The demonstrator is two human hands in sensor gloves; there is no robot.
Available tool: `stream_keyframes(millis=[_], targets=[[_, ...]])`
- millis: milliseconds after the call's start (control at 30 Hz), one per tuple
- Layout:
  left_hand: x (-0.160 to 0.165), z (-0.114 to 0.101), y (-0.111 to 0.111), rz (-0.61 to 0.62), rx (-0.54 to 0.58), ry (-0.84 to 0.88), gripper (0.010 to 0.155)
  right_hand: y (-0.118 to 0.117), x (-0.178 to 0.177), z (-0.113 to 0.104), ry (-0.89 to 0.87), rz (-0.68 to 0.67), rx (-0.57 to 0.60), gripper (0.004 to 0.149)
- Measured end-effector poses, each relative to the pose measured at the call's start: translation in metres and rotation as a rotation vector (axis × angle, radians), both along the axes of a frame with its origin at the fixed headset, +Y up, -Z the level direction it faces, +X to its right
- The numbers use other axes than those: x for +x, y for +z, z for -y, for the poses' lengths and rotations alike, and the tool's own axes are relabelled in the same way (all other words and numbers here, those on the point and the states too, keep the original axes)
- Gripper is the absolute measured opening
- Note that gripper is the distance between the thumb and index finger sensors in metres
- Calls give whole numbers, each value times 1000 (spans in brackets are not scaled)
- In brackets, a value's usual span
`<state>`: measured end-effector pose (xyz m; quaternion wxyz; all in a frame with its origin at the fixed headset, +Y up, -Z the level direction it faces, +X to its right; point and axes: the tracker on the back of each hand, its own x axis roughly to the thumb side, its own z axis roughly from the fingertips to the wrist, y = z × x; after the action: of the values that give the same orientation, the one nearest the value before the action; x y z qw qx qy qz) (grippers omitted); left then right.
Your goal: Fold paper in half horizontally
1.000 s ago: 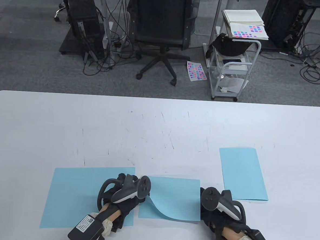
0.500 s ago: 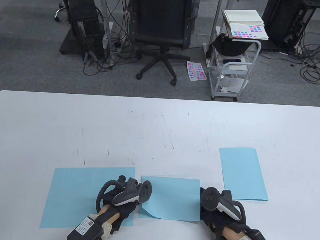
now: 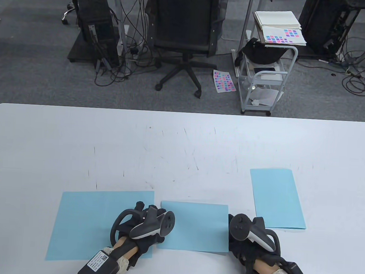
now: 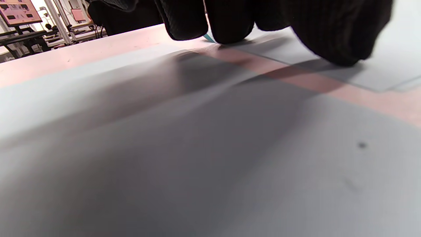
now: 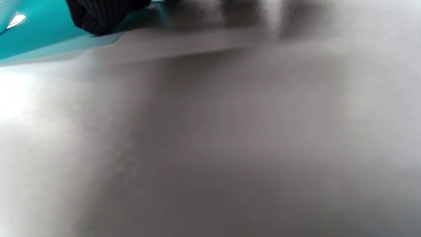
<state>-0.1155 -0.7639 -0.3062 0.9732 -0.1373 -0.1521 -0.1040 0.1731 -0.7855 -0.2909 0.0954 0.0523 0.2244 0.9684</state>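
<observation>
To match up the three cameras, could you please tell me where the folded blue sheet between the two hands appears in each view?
Table view: folded blue sheet, bottom centre, between the hands.
Left wrist view: pale sheet at upper right, under the gloved fingers.
Right wrist view: teal strip, top left corner.
Shared landmark: the white table.

Gloved left-hand fingers (image 4: 230, 23) pressing down on light blue paper (image 4: 378, 72)

The black fingers hang in from the top edge, their tips touching the sheet at its edge, where a small bright blue sliver shows under them. A strip of pale tabletop (image 4: 309, 82) runs between that sheet and a second, wider blue sheet (image 4: 197, 158) that fills the near part of the view, blurred and shadowed. Far left, beyond the tabletop's edge, metal stands and a screen (image 4: 18, 11) are visible.
</observation>
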Motion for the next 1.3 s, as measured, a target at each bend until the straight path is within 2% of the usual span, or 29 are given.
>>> stream_keyframes(millis=[800,967,1133,1300], targets=[[2,5,5,10,-39,-14,70,-2,1,-2,-15,1,-7,60],[1,6,5,2,-55,-9,69,-10,11,-18,15,70,73,57],[2,5,5,5,-51,-14,69,-19,19,-56,-39,209,211,57],[3,5,5,7,-49,-16,69,-28,-12,-75,-125,144,237,57]])
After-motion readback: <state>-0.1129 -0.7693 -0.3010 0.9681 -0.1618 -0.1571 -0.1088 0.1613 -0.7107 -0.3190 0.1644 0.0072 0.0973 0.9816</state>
